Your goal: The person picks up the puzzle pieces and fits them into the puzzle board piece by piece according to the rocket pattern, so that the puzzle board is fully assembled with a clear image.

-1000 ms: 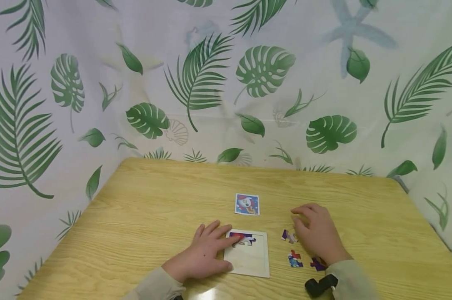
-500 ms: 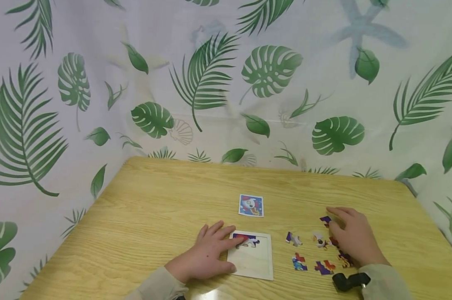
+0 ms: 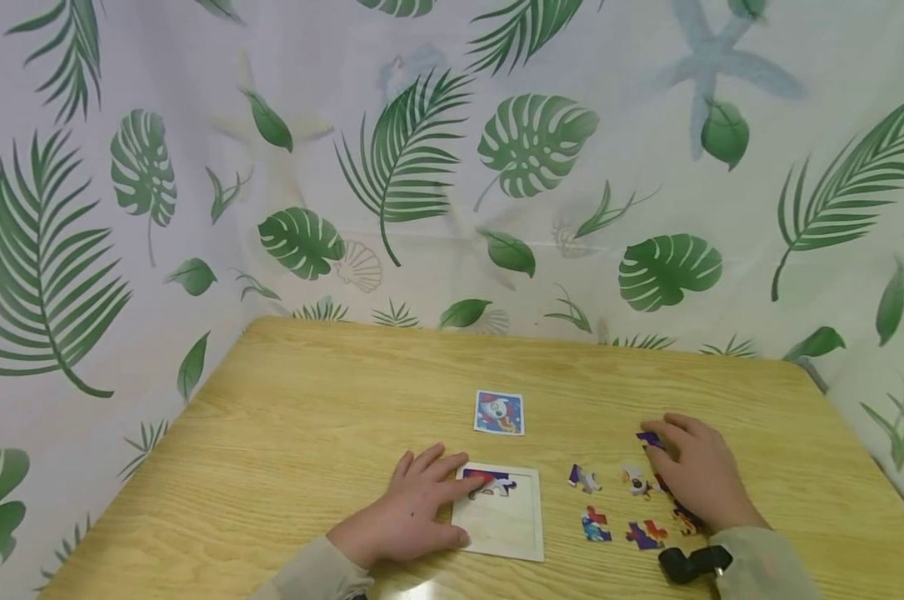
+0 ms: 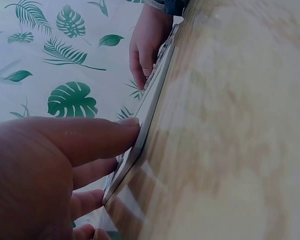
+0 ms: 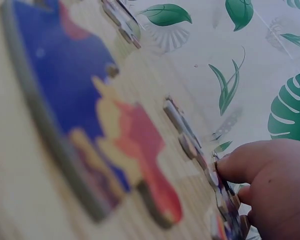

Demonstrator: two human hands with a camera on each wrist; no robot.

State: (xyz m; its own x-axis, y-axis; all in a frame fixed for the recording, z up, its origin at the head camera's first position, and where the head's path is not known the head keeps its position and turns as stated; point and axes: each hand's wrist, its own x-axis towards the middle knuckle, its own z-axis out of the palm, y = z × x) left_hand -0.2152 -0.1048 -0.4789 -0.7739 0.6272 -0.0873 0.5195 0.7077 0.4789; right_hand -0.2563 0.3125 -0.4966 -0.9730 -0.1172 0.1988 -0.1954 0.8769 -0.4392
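My left hand (image 3: 414,512) lies spread over the left side of a pale square puzzle board (image 3: 500,529). Its index finger rests on the joined pieces (image 3: 502,483) in the board's top left corner, and its thumb is on the board by the lower left edge. Off to the right, my right hand (image 3: 702,475) pinches a dark purple puzzle piece (image 3: 649,438) between thumb and index finger, at the table. Part of that piece is hidden by the fingers. In the right wrist view a blue piece with red and yellow flames (image 5: 65,65) looms close to the camera.
Several loose puzzle pieces lie between the board and my right hand, among them a white one with an eye (image 3: 635,481) and a blue and red one (image 3: 596,525). Behind the board is a small picture card (image 3: 499,412). A leaf-print curtain (image 3: 422,167) stands beyond the table.
My right hand has moved right from near the loose pieces to the dark purple piece at the far side, uncovering several pieces. My left hand has stayed on the board.
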